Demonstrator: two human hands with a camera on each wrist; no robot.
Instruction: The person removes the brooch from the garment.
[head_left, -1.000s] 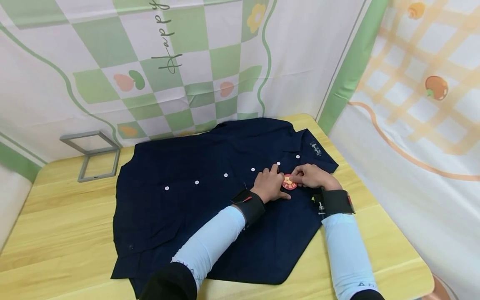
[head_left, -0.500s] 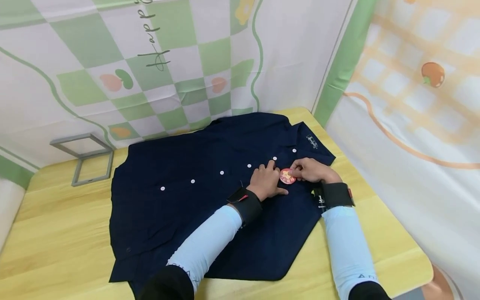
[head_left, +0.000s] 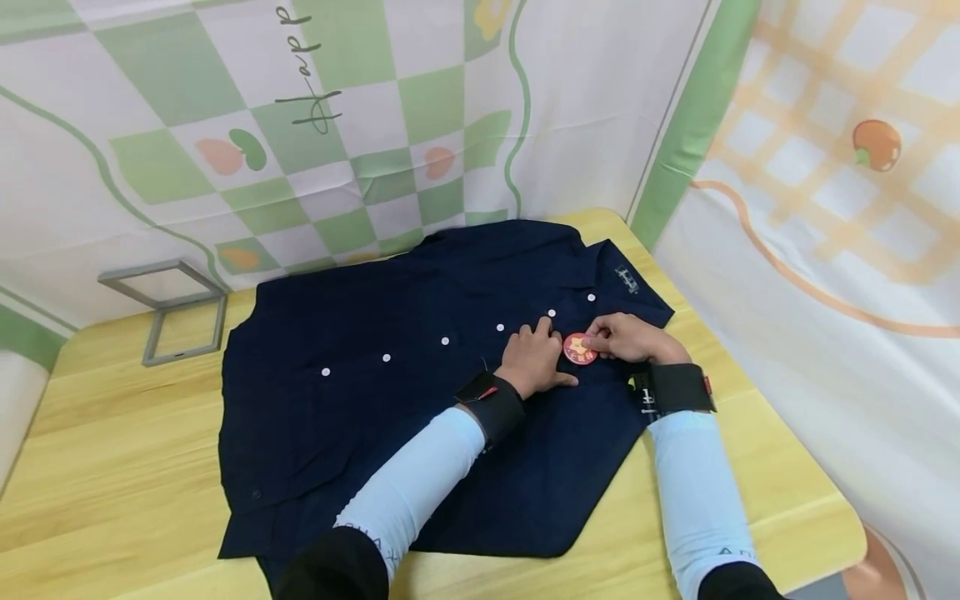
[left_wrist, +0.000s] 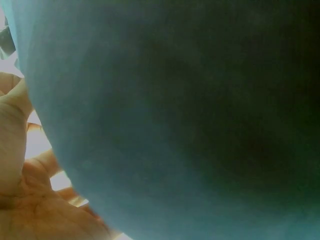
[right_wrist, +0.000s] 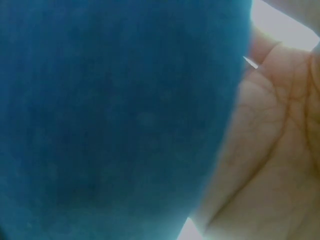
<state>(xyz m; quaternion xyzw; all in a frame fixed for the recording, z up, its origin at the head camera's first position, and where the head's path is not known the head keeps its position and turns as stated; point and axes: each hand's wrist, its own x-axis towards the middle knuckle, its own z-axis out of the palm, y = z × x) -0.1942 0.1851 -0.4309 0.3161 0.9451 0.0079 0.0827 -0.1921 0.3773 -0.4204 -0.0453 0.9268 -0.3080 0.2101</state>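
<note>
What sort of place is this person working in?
Probably a makeshift indoor work corner, though the wider room is out of view: a wood-grain table bears a spread-out navy button-up shirt, and green-checked fabric hangs wall-like behind.

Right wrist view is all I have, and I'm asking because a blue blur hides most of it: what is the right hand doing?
Observer: In the head view, the right hand pinches the right edge of a round red badge.
Operator: I can't see the other hand. Where is it?
Observer: The left hand rests on a dark navy shirt, just left of the badge.
Operator: Is there anything on the table besides the shirt and badge?
Observer: Yes, a grey two-part frame is at the far left of the table, one part tilted up.
</note>
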